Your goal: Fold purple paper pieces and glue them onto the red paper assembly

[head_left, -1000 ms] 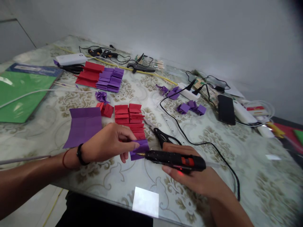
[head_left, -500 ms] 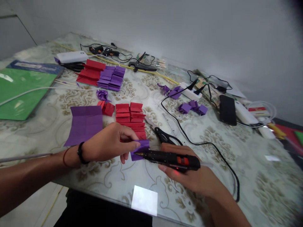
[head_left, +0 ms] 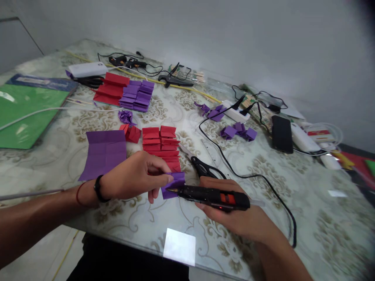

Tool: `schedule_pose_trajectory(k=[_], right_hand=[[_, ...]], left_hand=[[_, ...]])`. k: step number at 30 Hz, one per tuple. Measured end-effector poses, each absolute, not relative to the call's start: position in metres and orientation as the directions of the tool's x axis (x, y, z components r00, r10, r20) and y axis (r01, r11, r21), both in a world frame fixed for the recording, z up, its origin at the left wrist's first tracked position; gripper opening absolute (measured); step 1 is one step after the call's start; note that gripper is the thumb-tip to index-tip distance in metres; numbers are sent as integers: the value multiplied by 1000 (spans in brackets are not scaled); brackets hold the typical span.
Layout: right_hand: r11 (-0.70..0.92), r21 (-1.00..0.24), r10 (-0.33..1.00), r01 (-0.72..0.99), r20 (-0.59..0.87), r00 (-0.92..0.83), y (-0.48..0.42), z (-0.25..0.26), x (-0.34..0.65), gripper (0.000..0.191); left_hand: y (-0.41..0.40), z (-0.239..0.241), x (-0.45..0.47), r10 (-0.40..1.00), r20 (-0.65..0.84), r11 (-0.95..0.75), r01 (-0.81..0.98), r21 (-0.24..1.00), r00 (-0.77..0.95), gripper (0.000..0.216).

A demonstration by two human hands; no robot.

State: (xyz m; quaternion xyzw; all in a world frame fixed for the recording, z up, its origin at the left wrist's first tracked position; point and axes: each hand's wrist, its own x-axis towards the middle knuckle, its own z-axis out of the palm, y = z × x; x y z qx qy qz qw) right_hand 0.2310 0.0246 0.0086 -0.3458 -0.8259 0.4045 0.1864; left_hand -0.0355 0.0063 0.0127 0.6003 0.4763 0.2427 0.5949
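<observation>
Purple paper (head_left: pixel 178 179) — in left hand (head_left: pixel 133 175), near right hand (head_left: pixel 234 221).

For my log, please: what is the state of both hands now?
Left hand: closed, pinching the small purple paper.
Right hand: closed around the black glue gun.

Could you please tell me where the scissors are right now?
In the head view, the scissors lie just right of centre on the table, between the red folded paper and the black cord, just beyond the right hand.
</observation>
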Motion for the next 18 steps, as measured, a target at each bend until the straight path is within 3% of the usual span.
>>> schedule_pose_trajectory(k=[18], right_hand=[[467,-731,777,497,72,-625,23,0,245,21]], left_hand=[[6,12,-38,865,-294,176,303,937,406,20]])
